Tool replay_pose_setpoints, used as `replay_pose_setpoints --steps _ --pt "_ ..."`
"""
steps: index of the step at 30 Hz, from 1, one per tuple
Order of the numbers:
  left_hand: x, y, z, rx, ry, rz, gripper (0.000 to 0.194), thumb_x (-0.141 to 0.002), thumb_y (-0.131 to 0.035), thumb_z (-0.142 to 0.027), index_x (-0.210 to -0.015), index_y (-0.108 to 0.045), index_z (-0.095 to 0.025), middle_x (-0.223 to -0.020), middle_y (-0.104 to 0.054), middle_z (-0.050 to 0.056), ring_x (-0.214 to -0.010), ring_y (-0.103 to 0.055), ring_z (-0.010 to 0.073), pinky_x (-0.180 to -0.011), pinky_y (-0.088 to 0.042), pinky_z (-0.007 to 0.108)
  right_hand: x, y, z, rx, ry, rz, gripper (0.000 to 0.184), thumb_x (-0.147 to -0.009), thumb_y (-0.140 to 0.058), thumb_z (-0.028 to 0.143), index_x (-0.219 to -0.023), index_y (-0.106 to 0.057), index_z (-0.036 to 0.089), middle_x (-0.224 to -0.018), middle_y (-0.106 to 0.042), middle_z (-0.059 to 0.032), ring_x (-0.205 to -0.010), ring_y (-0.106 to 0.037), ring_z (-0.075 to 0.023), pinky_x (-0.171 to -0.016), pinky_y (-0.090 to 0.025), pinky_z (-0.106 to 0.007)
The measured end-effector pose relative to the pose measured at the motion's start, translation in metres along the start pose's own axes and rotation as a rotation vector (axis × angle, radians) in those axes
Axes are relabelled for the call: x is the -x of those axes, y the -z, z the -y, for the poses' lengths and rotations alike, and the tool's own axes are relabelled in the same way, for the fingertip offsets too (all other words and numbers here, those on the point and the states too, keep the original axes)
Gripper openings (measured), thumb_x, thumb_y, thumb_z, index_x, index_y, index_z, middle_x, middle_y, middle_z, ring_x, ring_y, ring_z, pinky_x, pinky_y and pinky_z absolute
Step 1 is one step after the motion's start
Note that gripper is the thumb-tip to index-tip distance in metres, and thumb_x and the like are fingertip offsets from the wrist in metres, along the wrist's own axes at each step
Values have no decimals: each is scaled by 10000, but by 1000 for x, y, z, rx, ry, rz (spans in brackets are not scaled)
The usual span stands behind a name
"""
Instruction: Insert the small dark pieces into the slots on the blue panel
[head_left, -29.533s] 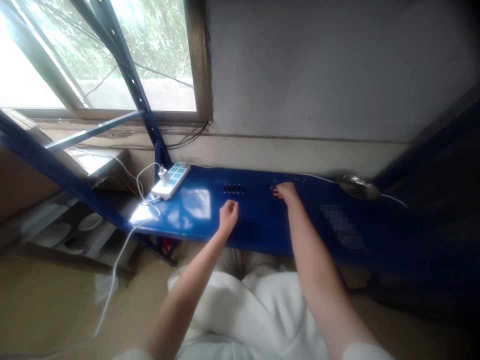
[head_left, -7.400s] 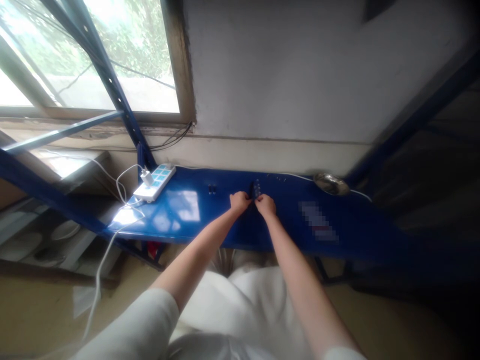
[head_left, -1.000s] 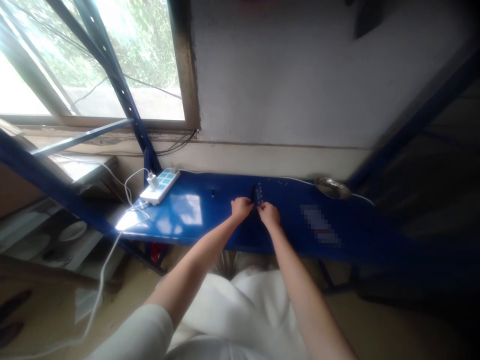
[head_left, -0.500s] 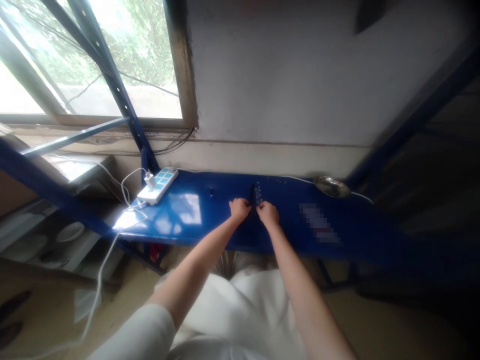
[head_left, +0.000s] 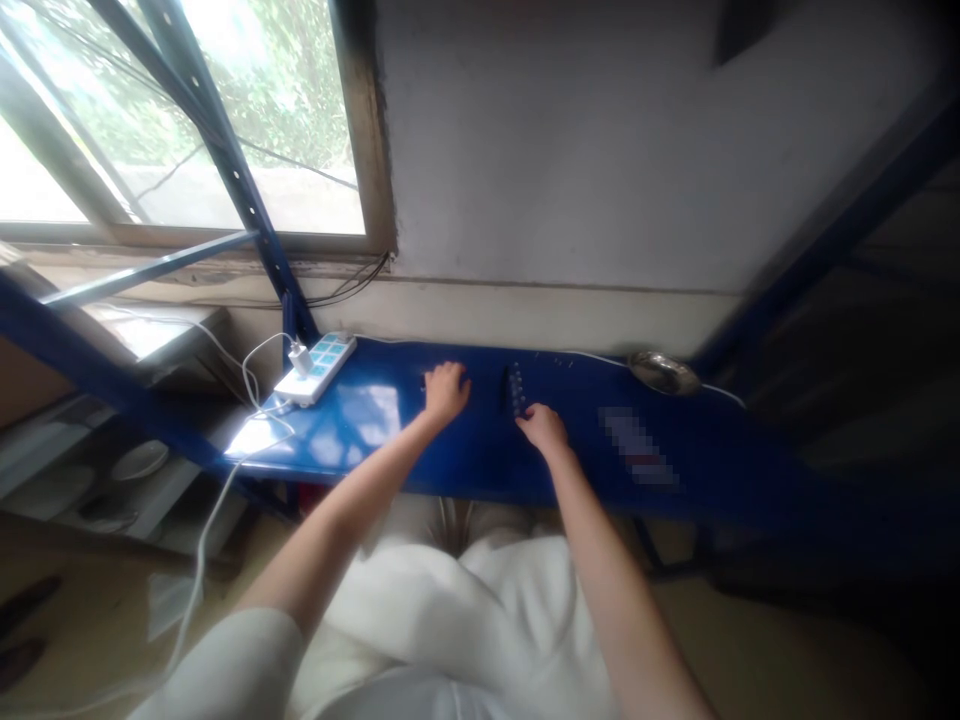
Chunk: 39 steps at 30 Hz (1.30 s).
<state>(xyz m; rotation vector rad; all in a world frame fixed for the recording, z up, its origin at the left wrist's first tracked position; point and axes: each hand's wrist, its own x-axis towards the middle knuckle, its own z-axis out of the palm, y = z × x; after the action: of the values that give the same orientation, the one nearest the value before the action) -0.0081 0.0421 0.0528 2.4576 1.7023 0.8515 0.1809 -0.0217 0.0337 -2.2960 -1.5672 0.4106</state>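
Observation:
My left hand (head_left: 448, 391) is over the blue table, palm down with its fingers apart, beside a small dark piece (head_left: 423, 382) that it partly covers. Nothing shows in its grasp. To the right, my right hand (head_left: 546, 430) pinches the near end of a narrow strip of small clear bumps (head_left: 516, 388). A slim black object (head_left: 505, 388) lies along the strip's left side, apart from both hands. What the strip and the black object are is too small to tell.
On the blue table (head_left: 442, 470) a white power strip (head_left: 319, 368) with a plugged-in charger (head_left: 301, 359) sits at the left. Small bits lie near the back edge. A shiny metal dish (head_left: 663, 372) is at the back right, by a white cable (head_left: 724, 392). Blue posts flank the table.
My left hand has let go of the black object and moved left to the small dark piece. My right hand has shifted slightly right and down, still at the strip's near end.

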Motion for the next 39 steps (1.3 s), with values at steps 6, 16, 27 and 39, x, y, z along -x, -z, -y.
replay_pose_setpoints --steps 6,16,27,39 --pt "-16 41 57 -217 -79 2 350 -889 -325 -317 -1169 -502 -206 -1102 -540 126 -1012 -447 272 -850 -288 412 18 26 11 -94 58 -92 222 -745 -562 333 -880 -659 186 -887 -689 -80 -823 -638 -199 -655 -443 -252" --pt "-7 17 98 -253 -105 228 405 -908 -264 -236 -1290 -400 -227 -1102 -579 110 -977 -534 234 -843 -310 371 42 44 56 -257 281 -204 148 -759 -553 306 -794 -653 202 -810 -694 -52 -735 -641 -171 -650 -463 -253" --pt "-14 24 84 218 169 159 195 -805 -457 -167 -931 -605 -171 -893 -670 73 -813 -608 190 -762 -413 307 45 43 65 -316 342 -208 123 -758 -546 282 -743 -636 199 -736 -685 -42 -707 -636 -160 -659 -471 -249" --pt "42 99 -21 1246 85 -125 304 -764 -592 -368 -950 -553 -131 -810 -672 78 -628 -625 121 -674 -482 259 59 49 107 -854 397 -176 479 -816 -304 624 -691 -470 193 -561 -527 23 -420 -461 -77 -459 -388 -198"
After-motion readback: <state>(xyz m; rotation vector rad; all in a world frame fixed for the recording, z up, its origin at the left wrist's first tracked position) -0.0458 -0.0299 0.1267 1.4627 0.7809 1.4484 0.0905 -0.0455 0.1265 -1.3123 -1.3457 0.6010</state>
